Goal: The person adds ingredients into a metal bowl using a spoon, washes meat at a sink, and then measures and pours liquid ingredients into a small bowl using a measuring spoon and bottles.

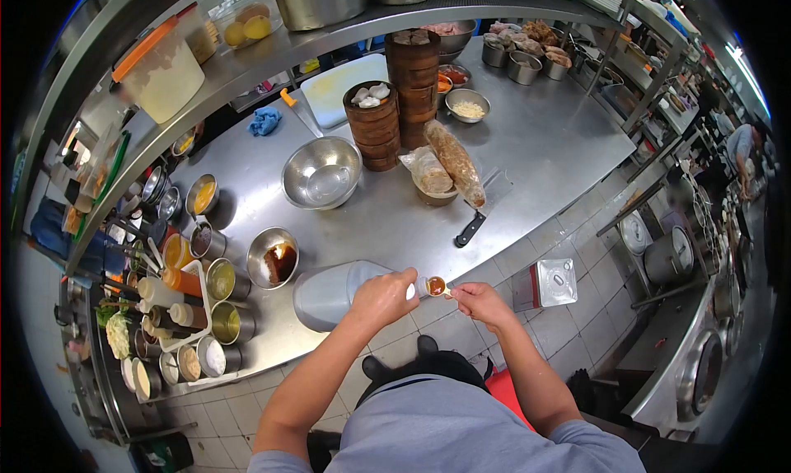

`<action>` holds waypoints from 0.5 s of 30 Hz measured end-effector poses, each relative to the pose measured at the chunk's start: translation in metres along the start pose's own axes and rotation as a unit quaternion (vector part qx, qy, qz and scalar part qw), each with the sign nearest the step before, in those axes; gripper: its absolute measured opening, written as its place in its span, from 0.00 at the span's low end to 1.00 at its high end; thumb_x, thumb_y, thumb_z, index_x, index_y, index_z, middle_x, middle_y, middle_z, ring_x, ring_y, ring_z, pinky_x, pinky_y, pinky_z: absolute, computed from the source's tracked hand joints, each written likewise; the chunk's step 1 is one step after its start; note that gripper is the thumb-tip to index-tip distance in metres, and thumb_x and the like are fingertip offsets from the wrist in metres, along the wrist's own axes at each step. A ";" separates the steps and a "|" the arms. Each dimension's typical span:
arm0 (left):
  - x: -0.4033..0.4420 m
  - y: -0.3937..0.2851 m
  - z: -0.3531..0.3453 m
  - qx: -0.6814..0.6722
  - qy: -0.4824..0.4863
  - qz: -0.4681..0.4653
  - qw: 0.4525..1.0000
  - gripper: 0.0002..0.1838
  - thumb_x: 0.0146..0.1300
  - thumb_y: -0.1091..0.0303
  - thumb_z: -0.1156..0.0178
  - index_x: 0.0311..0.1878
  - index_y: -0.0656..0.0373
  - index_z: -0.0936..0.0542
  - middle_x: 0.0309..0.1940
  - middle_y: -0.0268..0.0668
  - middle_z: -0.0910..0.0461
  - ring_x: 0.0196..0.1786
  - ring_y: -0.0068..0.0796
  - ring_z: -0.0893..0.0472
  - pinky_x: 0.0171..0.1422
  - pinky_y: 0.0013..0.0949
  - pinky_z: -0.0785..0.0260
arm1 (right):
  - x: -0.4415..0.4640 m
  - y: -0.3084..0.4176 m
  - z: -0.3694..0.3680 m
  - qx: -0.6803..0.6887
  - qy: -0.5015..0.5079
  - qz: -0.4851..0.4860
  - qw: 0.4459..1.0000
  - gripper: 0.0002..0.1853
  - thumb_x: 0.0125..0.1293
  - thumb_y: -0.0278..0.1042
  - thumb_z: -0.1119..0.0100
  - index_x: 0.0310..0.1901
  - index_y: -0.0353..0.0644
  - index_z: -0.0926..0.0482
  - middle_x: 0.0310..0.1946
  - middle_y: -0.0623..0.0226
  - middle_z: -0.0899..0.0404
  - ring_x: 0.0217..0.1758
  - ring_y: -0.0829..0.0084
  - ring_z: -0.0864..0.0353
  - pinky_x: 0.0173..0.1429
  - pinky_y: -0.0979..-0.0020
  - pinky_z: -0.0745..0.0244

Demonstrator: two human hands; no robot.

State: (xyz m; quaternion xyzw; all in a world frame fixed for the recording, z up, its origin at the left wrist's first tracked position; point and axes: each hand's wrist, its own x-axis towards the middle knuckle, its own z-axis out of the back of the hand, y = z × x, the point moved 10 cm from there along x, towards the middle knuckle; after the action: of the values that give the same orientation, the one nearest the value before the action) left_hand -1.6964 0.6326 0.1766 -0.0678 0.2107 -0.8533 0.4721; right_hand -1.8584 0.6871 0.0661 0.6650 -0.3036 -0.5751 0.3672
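Note:
My left hand (pixel 387 298) is closed on the neck end of a large translucent jug (pixel 325 296), which lies tilted over the table's front edge. At the jug's mouth, my right hand (pixel 482 302) pinches the handle of a small measuring spoon (pixel 437 287) with amber liquid in it. Left of the jug, a metal bowl (pixel 273 258) contains dark brown sauce and white granules. An empty-looking steel bowl (pixel 321 173) stands farther back.
Bamboo steamers (pixel 375 131) stand mid-table beside a bowl of wrapped food (pixel 431 176). A black-handled knife (pixel 470 228) lies near the front edge. Sauce bottles (pixel 188 315) fill a tray at left. An overhead shelf (pixel 329 40) spans the back. A metal tin (pixel 556 283) is at right.

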 end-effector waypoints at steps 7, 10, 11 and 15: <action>-0.003 0.005 0.005 -0.005 -0.005 0.010 1.000 0.14 0.56 0.60 0.38 0.40 0.57 0.26 0.32 0.47 0.17 0.36 0.51 0.17 0.39 0.49 0.24 | -0.002 0.009 -0.006 0.001 0.005 -0.006 1.000 0.13 0.72 0.37 0.45 0.44 0.37 0.17 0.18 0.78 0.34 0.19 0.86 0.42 0.24 0.80 0.47; -0.008 0.013 0.012 -0.024 -0.012 0.030 0.999 0.13 0.58 0.57 0.40 0.41 0.55 0.24 0.34 0.46 0.17 0.38 0.52 0.18 0.41 0.50 0.26 | -0.001 0.013 -0.012 -0.001 0.018 -0.008 1.000 0.13 0.72 0.37 0.46 0.44 0.37 0.17 0.18 0.78 0.34 0.19 0.87 0.41 0.23 0.80 0.48; -0.011 0.015 0.015 -0.024 -0.014 0.032 0.999 0.13 0.58 0.57 0.40 0.41 0.55 0.24 0.34 0.46 0.17 0.38 0.52 0.18 0.41 0.50 0.26 | -0.001 0.016 -0.014 -0.002 0.021 -0.008 1.000 0.13 0.72 0.37 0.46 0.44 0.37 0.17 0.18 0.78 0.34 0.19 0.87 0.41 0.23 0.80 0.48; -0.027 0.031 0.040 -0.083 -0.053 0.066 0.993 0.14 0.57 0.57 0.38 0.41 0.54 0.23 0.34 0.47 0.17 0.38 0.52 0.18 0.42 0.49 0.27 | -0.001 0.038 -0.032 -0.010 0.038 -0.003 0.999 0.13 0.72 0.38 0.46 0.45 0.37 0.18 0.18 0.78 0.33 0.19 0.87 0.41 0.23 0.80 0.48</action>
State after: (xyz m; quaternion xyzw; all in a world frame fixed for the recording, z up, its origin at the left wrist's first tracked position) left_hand -1.6449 0.6286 0.2018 -0.1375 0.2594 -0.7952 0.5305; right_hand -1.8267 0.6720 0.1008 0.6835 -0.2820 -0.5536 0.3832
